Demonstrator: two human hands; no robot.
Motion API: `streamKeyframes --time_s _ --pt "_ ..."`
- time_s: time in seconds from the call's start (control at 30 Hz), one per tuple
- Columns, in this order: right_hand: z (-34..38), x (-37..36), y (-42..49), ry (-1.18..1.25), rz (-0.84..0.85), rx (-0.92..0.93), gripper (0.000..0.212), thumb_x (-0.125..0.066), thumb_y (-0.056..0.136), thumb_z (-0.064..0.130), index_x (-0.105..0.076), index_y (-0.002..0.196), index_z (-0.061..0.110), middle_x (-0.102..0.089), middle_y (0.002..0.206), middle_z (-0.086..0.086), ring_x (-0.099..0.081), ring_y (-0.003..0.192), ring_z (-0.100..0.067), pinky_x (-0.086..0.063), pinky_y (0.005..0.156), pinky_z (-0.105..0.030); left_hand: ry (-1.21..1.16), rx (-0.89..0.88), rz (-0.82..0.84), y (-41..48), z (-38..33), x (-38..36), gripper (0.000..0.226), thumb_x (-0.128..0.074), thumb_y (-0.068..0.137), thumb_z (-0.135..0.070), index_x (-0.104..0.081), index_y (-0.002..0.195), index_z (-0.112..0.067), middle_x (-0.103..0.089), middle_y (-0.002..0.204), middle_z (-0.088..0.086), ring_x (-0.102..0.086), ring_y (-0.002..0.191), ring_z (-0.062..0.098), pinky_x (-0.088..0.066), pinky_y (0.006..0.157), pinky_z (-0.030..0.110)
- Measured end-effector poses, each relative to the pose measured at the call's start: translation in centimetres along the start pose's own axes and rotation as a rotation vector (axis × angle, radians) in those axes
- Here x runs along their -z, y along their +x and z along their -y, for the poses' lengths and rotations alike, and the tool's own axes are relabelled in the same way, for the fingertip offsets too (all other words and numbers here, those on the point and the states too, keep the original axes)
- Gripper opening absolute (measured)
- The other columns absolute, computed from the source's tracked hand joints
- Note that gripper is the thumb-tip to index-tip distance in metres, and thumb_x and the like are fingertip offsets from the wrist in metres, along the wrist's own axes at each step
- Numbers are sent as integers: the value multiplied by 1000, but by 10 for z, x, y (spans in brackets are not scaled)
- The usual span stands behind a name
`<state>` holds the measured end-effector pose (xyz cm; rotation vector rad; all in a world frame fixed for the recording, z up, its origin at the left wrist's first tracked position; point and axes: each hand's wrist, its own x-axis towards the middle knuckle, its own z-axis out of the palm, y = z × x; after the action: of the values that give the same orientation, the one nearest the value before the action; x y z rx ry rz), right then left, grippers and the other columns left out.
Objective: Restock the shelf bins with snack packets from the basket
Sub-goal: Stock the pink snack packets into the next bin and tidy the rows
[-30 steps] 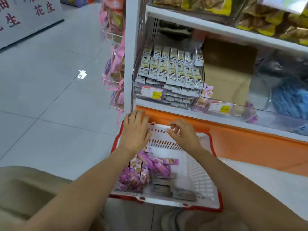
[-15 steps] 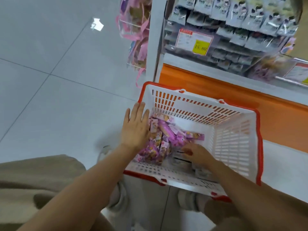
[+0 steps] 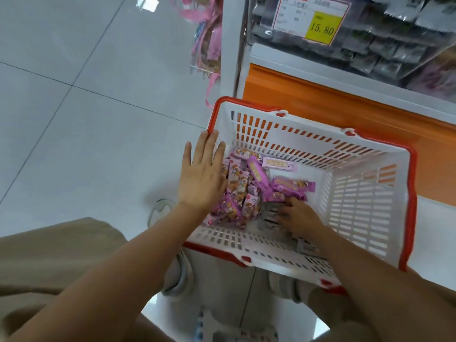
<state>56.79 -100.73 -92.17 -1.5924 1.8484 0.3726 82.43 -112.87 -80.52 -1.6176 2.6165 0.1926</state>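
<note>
While my left hand (image 3: pixel 201 178) lies flat over the left rim of the basket (image 3: pixel 408 193), fingers (image 3: pixel 209 146) straight and holding nothing, my right hand (image 3: pixel 299 215) is down inside on the grey packets (image 3: pixel 267 214). I cannot tell whether its fingers grip one. Purple packets (image 3: pixel 256 174) are heaped in the basket's left half, below the shelf bin (image 3: pixel 370 45).

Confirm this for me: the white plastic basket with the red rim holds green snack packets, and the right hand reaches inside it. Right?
Not quite. The head view shows that the snack packets in the white plastic basket with the red rim are purple and pink, not green. The right hand does reach inside it.
</note>
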Motion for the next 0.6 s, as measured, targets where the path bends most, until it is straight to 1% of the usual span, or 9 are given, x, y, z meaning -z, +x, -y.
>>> streamKeyframes --time_s 0.07,0.2,0.27,0.33,0.4,0.43,0.5,0.6 --pt "-3 -4 -2 -9 -29 14 33 -57 94 40 -68 119 22 -51 123 -10 -56 104 -31 -43 87 -34 3 1 2 0 0 0 65 -39 98 -41 -20 155 -14 -3 164 10 7 151 27 -4 122 52" --pt "-10 -7 -6 62 -57 4 36 -61 92 40 -67 122 22 -44 139 -12 -50 117 -32 -42 98 -35 -6 4 5 -1 0 1 65 -36 98 -39 -19 155 -14 -2 164 10 7 151 27 -2 122 51" --pt "-13 -9 -6 35 -22 1 43 -58 93 43 -60 131 24 -36 145 -12 -44 125 -31 -38 103 -35 -16 13 1 -1 0 0 65 -36 99 -38 -17 156 -14 0 165 10 8 151 26 -2 122 50" --pt "-15 -10 -4 -13 32 -28 50 -53 94 48 -49 141 31 -25 154 -11 -31 137 -31 -31 111 -36 -25 17 -15 -2 2 0 65 -37 99 -36 -16 156 -13 0 164 10 8 151 27 -3 122 49" --pt "-15 -10 -3 -43 65 -51 53 -49 96 51 -40 146 36 -17 157 -10 -24 141 -31 -26 114 -37 -45 16 -25 -3 3 -1 66 -40 99 -34 -16 155 -10 -1 164 12 6 151 27 -6 122 49" --pt "-14 -10 -3 -63 76 -53 53 -47 96 51 -38 147 37 -18 157 -10 -24 140 -32 -27 113 -38 -53 14 -24 -3 4 -1 66 -39 98 -33 -16 155 -9 -1 164 12 6 151 27 -6 122 48" --pt "-12 -9 -2 -102 84 -64 52 -45 97 50 -37 147 37 -25 153 -10 -29 136 -31 -29 109 -38 -48 14 -16 -3 4 -2 66 -36 99 -34 -13 156 -9 1 164 11 8 151 27 -7 122 48" --pt "-10 -7 -1 -101 48 -73 49 -47 97 48 -43 144 35 -40 140 -7 -38 127 -27 -31 101 -35 -41 20 -17 -3 4 -4 66 -37 100 -35 -12 156 -10 2 164 11 8 151 27 -7 123 47"
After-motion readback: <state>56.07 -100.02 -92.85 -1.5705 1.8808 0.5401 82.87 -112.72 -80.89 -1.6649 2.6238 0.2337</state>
